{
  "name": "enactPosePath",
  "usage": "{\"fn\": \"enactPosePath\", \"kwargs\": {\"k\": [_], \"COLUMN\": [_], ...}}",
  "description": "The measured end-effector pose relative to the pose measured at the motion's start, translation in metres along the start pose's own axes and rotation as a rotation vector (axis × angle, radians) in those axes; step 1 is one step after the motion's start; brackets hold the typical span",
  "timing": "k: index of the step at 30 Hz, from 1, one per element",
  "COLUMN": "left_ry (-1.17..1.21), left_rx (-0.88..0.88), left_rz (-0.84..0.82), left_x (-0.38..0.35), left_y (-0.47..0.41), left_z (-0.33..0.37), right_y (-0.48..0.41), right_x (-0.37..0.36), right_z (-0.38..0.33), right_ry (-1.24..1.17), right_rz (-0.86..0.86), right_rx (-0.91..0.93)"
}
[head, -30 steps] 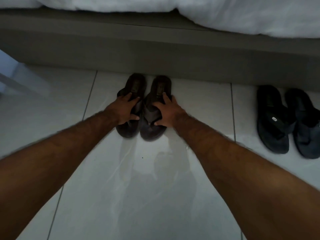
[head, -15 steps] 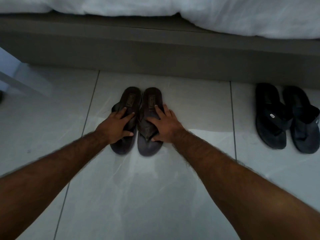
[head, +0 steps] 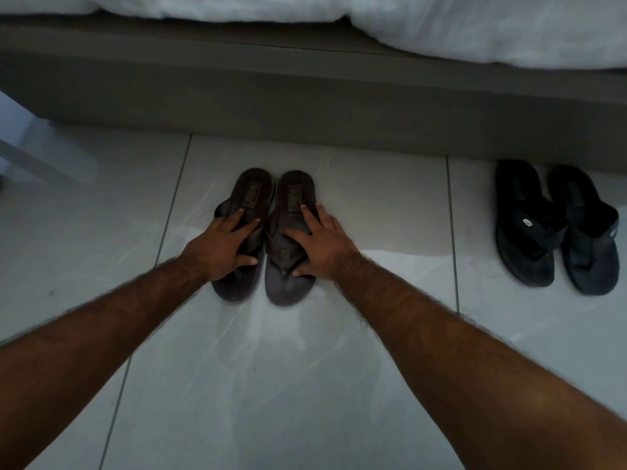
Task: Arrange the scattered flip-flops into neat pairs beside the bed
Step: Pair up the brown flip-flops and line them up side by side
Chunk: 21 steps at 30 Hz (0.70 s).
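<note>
**A:** What is in front of the person?

**B:** A pale tiled floor (head: 305, 385) running up to a grey bed base (head: 305, 96), with white bedding (head: 475, 25) hanging over its top edge. Both bare forearms reach forward from the bottom corners.

**A:** Where are the flip-flops?

**B:** A brown pair sits in the middle of the floor, near the bed base but not touching it, heels toward the bed. The left brown flip-flop (head: 252, 198) and the right brown flip-flop (head: 293, 198) lie side by side, just about touching.

**A:** And the hands?

**B:** The left hand (head: 220, 247) lies flat on the left one, fingers spread over its strap. The right hand (head: 320, 247) lies the same way on the right one. Both press down with open, splayed fingers; neither curls around anything.

**A:** Anything else?

**B:** A black pair (head: 556, 228) stands well to the right, close against the bed base, side by side.
</note>
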<state>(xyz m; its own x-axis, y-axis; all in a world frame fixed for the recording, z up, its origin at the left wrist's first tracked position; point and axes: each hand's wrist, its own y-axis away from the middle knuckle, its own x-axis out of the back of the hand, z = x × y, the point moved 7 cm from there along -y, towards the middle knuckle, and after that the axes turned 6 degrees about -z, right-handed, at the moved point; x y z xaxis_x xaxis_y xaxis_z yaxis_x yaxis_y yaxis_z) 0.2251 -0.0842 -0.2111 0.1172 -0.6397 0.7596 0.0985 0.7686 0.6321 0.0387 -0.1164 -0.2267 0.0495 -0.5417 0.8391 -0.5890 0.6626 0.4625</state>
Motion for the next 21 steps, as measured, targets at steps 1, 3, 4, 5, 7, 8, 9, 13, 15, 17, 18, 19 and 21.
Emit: {"fn": "enactPosePath", "kwargs": {"k": [1, 3, 4, 5, 7, 8, 9, 13, 15, 17, 18, 19, 21], "left_ry": [-0.002, -0.007, -0.010, -0.013, -0.011, -0.009, -0.007, 0.001, 0.011, -0.009, -0.040, -0.074, -0.100], "left_rx": [0.003, 0.007, 0.007, 0.008, 0.010, 0.014, 0.018, 0.023, 0.025, 0.039, 0.049, 0.054, 0.035], "left_rz": [-0.002, -0.007, -0.010, -0.010, -0.008, -0.007, -0.006, -0.016, -0.037, -0.036, -0.019, 0.008, 0.084], "left_x": [0.000, -0.001, -0.001, 0.000, 0.001, 0.001, 0.001, -0.001, 0.002, 0.013, 0.022, 0.032, 0.055], "left_y": [0.001, 0.002, 0.002, 0.002, 0.003, 0.003, 0.003, 0.002, 0.003, 0.007, 0.009, 0.012, 0.014], "left_z": [0.000, 0.000, 0.001, 0.001, 0.002, 0.002, 0.002, 0.002, 0.002, 0.003, 0.005, 0.010, 0.026], "right_y": [0.000, 0.000, -0.001, -0.001, -0.001, -0.001, -0.001, -0.002, -0.002, 0.002, 0.006, 0.012, 0.028], "right_x": [-0.001, -0.001, -0.002, -0.002, -0.002, -0.003, -0.003, -0.003, -0.003, 0.000, 0.004, 0.010, 0.021], "right_z": [0.001, 0.001, 0.001, 0.002, 0.002, 0.002, 0.002, 0.002, 0.001, 0.004, 0.008, 0.015, 0.039], "right_ry": [-0.003, -0.011, -0.014, -0.016, -0.020, -0.021, -0.023, -0.021, -0.007, -0.030, -0.068, -0.111, -0.156], "right_rz": [0.003, 0.004, 0.004, 0.004, 0.009, 0.009, 0.008, 0.006, 0.003, 0.032, 0.070, 0.122, 0.213], "right_rx": [0.000, 0.004, 0.005, 0.006, 0.006, 0.006, 0.006, 0.005, 0.008, 0.007, 0.005, 0.005, -0.006]}}
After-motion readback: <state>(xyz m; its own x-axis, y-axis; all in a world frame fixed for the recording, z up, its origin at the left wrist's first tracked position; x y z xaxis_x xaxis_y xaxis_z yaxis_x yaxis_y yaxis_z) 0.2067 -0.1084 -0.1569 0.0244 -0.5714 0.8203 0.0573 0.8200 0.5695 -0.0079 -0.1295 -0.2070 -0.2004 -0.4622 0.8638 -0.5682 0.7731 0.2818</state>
